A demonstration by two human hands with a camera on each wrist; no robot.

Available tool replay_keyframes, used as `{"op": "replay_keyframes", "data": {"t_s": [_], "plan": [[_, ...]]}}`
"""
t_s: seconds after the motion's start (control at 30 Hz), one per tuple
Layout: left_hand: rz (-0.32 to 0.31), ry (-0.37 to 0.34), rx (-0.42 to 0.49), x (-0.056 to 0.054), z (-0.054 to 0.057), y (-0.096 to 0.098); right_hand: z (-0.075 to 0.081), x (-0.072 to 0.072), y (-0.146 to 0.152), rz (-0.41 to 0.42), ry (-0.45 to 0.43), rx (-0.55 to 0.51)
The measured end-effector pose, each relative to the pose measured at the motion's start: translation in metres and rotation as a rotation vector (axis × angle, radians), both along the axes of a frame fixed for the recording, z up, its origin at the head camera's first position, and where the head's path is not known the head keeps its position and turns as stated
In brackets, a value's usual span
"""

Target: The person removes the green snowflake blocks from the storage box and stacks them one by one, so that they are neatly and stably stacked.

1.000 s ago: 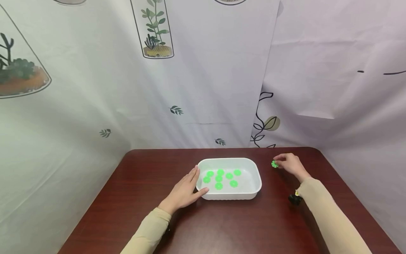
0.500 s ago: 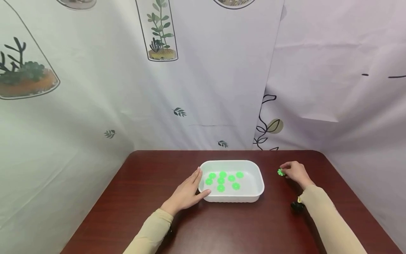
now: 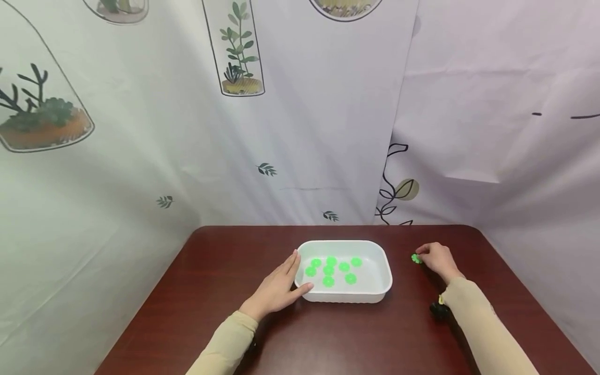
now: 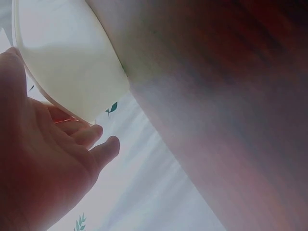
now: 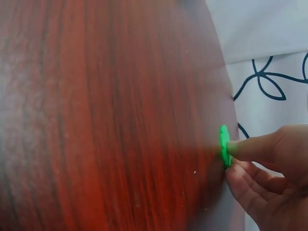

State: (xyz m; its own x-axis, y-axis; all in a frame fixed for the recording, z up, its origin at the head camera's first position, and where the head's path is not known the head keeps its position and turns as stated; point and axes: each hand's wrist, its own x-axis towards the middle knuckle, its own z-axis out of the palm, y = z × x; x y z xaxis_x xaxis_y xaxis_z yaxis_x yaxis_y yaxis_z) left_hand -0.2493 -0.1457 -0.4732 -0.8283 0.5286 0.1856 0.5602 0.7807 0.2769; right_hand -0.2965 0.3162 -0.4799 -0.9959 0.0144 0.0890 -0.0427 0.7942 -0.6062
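Note:
A white rectangular basin (image 3: 344, 297) stands on the table, with several bright green notched discs (image 3: 350, 278) lying flat on its floor. My left hand (image 3: 273, 291) rests against the basin's left end, fingers straight along the wall and thumb at the near left corner. In the left wrist view the fingers (image 4: 107, 149) touch the basin's rim. To the right of the basin, my right hand (image 3: 439, 259) pinches one green notched disc (image 3: 415, 259) between thumb and fingers. The right wrist view shows this disc (image 5: 224, 145) edge-on at the fingertips, near the table's edge.
The dark red wooden table (image 3: 347, 338) reaches back to a pale printed cloth (image 3: 300, 130), which also hangs at both sides. A small black object (image 3: 438, 311) shows beside the right forearm, at the wrist.
Between the first two frames my right hand, with the green disc, drew slightly nearer to me. The head view tilted a little. My left hand stays at the basin.

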Motion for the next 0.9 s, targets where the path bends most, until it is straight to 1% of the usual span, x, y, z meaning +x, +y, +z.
{"op": "replay_keyframes", "data": {"t_s": [0.2,0.37,0.47,0.63,0.9], "plan": [[-0.005,-0.001,-0.003,0.002,-0.002,0.001,-0.007,0.003,0.001,-0.018,-0.023,-0.004],[-0.004,-0.012,-0.003,0.002,-0.005,0.003,-0.004,0.006,0.005,-0.004,-0.028,-0.001],[-0.001,-0.013,0.001,0.001,-0.005,0.004,0.002,0.008,0.008,0.007,-0.028,0.002],[0.003,-0.022,-0.016,0.001,-0.004,0.004,0.015,0.008,0.004,0.020,0.001,0.025],[0.009,-0.020,-0.003,0.000,-0.003,0.001,0.044,0.003,-0.023,0.094,0.057,0.017]]}}
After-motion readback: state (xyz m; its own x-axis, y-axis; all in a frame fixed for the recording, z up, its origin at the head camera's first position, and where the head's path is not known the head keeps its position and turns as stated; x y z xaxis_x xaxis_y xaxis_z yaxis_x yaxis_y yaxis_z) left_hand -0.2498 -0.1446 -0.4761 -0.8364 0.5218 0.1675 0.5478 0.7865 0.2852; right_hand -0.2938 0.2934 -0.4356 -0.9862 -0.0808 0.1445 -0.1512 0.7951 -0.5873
